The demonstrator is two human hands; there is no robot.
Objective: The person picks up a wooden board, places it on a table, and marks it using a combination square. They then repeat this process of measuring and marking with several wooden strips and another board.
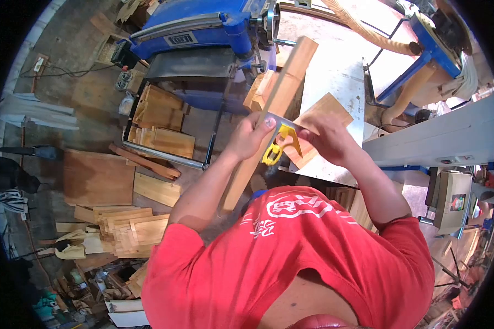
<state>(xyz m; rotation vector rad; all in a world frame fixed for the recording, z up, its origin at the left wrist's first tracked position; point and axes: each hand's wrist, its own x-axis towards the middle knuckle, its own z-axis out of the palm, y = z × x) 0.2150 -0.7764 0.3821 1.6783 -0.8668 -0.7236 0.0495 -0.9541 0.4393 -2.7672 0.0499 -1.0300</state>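
A long, narrow wooden board [292, 77] runs slantwise in front of me, its far end up over the bench. My left hand [251, 136] is closed round the middle of the board, thumb on its near face by the metal blade of a square. This combination square has a yellow head [287, 134] and lies across the board. At the other end of the blade, my right hand [328, 138] is closed on the square with curled fingers; some of its fingertips are hidden. Beneath the right hand, a flat wooden piece [330, 107] rests on the metal-topped bench.
A blue planer-like machine [189, 30] stands ahead on the left. Wooden panels [164, 143] lie under its frame, with more stacked boards [134, 230] on the floor at left. A ribbed hose [362, 32] and a pale machine table [433, 134] are at right.
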